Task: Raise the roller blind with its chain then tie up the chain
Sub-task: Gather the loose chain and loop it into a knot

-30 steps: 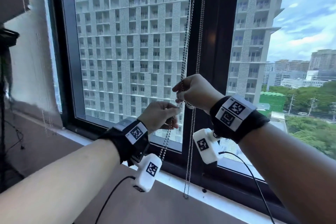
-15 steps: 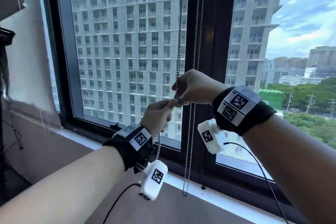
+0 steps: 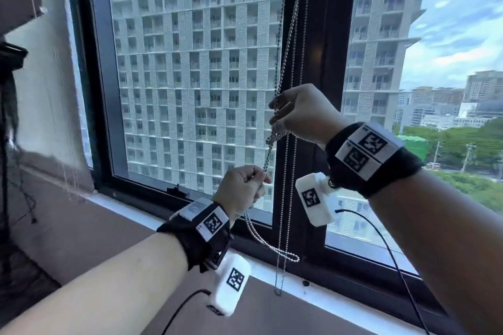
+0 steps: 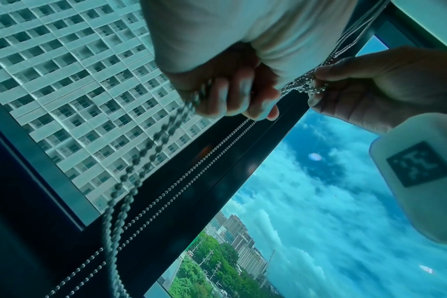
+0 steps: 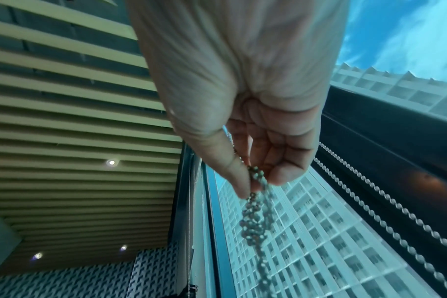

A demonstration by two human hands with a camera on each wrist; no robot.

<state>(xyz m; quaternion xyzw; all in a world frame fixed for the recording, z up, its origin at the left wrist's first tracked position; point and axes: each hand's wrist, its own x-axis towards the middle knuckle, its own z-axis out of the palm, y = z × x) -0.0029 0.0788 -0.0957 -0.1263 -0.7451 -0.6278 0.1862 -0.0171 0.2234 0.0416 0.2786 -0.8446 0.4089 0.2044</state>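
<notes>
A silver bead chain (image 3: 283,57) hangs down in front of the window. My right hand (image 3: 298,114) pinches it at chest height, just above a bunched knot (image 3: 272,140). Below, my left hand (image 3: 242,187) grips the doubled strand that runs down from the knot, and a loop end (image 3: 275,247) dangles under it. The left wrist view shows the left hand's fingers (image 4: 230,96) curled round the chain (image 4: 151,149) and the right hand (image 4: 370,86) pinching the bunched beads (image 4: 304,85). In the right wrist view my right hand's thumb and fingers (image 5: 258,161) pinch the chain (image 5: 255,217). The blind itself is out of view.
A second pair of thin chains (image 3: 285,198) hangs beside the dark window mullion (image 3: 326,62), down to the white sill (image 3: 340,299). A pale wall (image 3: 40,90) and a dark stand (image 3: 8,106) are at the left. Wrist-camera cables hang under both arms.
My left hand has dropped down and away from the right hand with the chain in its grip, stretching the strand below the knot. The right hand has stayed up, still pinching.
</notes>
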